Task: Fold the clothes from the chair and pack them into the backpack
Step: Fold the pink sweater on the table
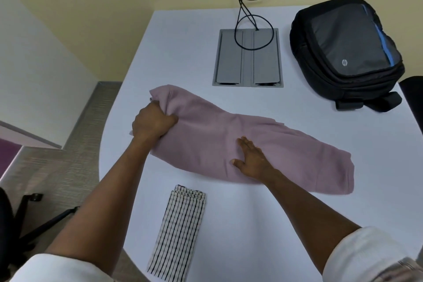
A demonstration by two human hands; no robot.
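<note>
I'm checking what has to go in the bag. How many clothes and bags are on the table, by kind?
Pink garment, being folded by the left hand and right hand: 1
Striped folded cloth: 1
Black backpack: 1
Total: 3 things on the white table

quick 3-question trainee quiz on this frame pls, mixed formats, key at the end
1. True or false: the backpack lies on the table beyond the pink garment.
2. What is the left hand doing: A) resting flat, B) gripping one end of the pink garment, C) holding the striped cloth?
3. Fill in: the right hand presses ____ on the pink garment.

Key: 1 true; 2 B; 3 flat
</note>
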